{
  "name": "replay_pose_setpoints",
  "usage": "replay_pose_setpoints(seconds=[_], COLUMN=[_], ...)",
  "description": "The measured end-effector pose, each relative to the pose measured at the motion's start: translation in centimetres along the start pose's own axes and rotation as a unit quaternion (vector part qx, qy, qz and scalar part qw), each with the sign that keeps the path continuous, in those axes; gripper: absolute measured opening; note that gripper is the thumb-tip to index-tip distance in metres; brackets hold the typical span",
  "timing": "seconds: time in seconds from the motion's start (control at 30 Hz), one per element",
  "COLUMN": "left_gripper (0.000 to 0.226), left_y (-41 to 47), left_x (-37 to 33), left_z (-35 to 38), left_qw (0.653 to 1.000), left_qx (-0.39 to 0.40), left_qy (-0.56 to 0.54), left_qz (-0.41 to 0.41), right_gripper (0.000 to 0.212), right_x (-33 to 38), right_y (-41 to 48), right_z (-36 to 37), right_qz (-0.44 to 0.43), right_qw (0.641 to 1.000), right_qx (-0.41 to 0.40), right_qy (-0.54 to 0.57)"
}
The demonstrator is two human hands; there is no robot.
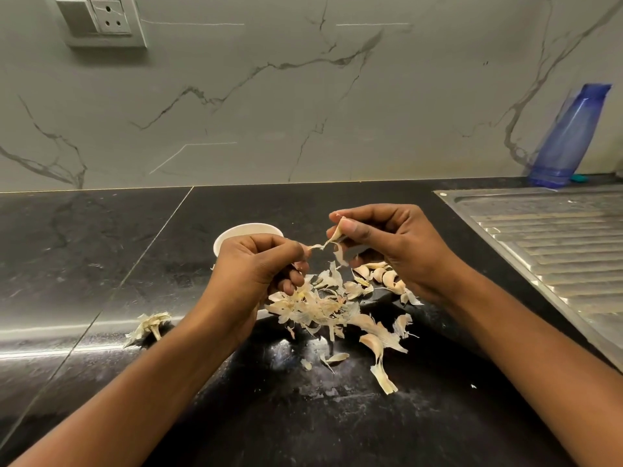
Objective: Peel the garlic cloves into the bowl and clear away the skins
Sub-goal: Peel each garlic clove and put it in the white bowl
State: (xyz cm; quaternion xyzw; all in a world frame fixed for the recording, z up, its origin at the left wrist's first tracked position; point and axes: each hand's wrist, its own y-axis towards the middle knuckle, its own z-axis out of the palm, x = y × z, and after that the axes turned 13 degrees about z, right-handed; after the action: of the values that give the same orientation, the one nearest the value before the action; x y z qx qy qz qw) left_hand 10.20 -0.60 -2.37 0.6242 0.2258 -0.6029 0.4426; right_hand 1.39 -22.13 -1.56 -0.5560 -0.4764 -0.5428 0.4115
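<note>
Above the counter's [101, 257] middle, right hand [397, 244] pinches a clove [338, 231], left hand [259, 267] pinches its skin [315, 247] — several cloves [387, 277] unpeeled, loose skins [313, 308] uncleared.

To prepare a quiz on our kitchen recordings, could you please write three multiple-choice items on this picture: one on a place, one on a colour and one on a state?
1. Where does the white bowl stand?
A. just behind the left hand
B. on a shelf
C. inside a drawer

2. What colour is the bottle at the far right?
A. red
B. green
C. blue

3. What is the right hand doing?
A. lying flat and empty
B. pinching a garlic clove
C. gripping a knife

Answers:
1 A: the bowl's rim shows just above the left knuckles.
2 C: the bottle is translucent blue.
3 B: the thumb and fingers pinch the garlic clove, while the left hand pulls a strip of skin from it.
</note>
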Motion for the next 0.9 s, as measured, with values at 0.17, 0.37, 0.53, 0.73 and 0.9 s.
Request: replay_pose_setpoints(seconds=[0.17,0.37,0.53,0.73,0.9], left_gripper=[0.012,0.013,0.008,0.006,0.013], left_y=[-0.09,-0.28,-0.42,-0.28,-0.05], left_x=[0.01,0.00,0.00,0.01,0.23], left_z=[-0.17,-0.05,0.15,0.07,0.00], left_qw=[0.999,0.997,0.995,0.995,0.995], left_qx=[-0.012,0.003,0.026,0.035,0.047], left_qy=[-0.007,0.018,0.057,0.067,0.077], left_qz=[0.035,0.071,0.082,0.070,0.044], right_gripper=[0.031,0.038,0.022,0.018,0.019], right_x=[-0.31,-0.35,-0.29,-0.38,-0.71], right_y=[0.05,-0.06,-0.07,0.07,0.17], right_z=[0.39,0.37,0.42,0.29,0.16], right_qz=[-0.022,-0.030,-0.048,-0.087,-0.111], right_qw=[0.999,0.994,0.986,0.973,0.967], right_qx=[0.020,0.040,0.049,0.036,0.042], right_qy=[-0.039,-0.097,-0.152,-0.210,-0.225])
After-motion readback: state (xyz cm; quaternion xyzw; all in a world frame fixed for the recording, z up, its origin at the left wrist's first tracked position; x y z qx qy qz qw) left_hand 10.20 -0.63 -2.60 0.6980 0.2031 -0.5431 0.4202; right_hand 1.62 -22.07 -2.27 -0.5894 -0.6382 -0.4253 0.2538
